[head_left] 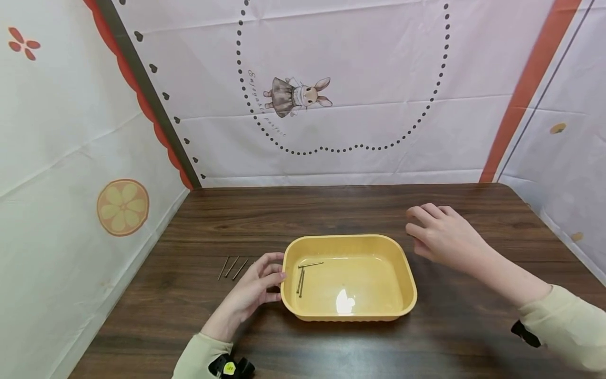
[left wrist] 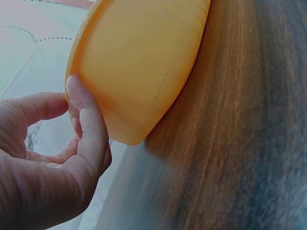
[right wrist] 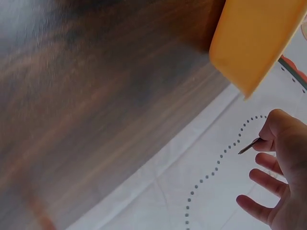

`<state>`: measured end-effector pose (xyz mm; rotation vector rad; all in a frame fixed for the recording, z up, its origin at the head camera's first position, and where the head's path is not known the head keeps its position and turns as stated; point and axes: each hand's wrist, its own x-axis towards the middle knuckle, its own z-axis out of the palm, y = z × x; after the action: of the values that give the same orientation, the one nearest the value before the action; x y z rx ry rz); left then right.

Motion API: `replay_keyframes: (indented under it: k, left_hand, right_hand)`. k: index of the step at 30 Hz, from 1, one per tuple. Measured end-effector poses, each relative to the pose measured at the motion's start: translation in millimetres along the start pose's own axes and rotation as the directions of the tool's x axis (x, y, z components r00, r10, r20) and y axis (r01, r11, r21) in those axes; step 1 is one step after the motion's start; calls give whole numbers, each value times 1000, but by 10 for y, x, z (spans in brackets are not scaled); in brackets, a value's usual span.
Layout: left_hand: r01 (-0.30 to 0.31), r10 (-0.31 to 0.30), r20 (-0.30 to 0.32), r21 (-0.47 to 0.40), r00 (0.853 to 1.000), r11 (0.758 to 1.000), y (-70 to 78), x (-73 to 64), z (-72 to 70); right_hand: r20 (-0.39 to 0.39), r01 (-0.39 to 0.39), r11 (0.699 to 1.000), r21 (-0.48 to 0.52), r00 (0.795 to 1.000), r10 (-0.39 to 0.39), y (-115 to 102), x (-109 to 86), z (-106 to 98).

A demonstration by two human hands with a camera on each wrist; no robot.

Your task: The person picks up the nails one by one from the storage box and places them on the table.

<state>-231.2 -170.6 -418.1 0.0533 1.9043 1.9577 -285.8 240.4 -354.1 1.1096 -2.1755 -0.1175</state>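
Observation:
A yellow plastic tray (head_left: 350, 317) stands on the table. My left hand (head_left: 258, 281) pinches its left rim between thumb and fingers; the left wrist view shows this hand (left wrist: 62, 153) at the tray's edge. Inside the tray, near its left end, lie three thin nails (head_left: 300, 284). Three more nails (head_left: 233, 267) lie on the table left of my left hand. My right hand (head_left: 442, 234) is raised to the right of the tray, apart from it. In the right wrist view a nail (right wrist: 249, 146) is pinched between its thumb and index finger, with the other fingers loosely bent.
The dark wood-grain table (head_left: 227, 216) carries everything. A white printed cloth (head_left: 360, 63) hangs behind it and along both sides. Black cameras are strapped to the left wrist (head_left: 232, 367) and right wrist (head_left: 525, 334).

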Motion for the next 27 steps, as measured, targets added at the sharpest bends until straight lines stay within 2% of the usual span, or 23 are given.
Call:
replay_keyframes:
  k: [11, 18, 27]
  left_hand:
    - [-2, 2, 12, 5, 1000, 1000, -4, 16, 0]
    - [3, -3, 7, 2, 1000, 1000, 7, 13, 6]
    - [-5, 5, 14, 3, 1000, 1000, -3, 10, 0]
  right_hand:
    - [60, -90, 996, 8, 994, 89, -27, -111, 138]
    - [119, -185, 983, 3, 976, 183, -132, -279, 234]
    - [184, -230, 973, 8, 957, 225, -175, -431, 325]
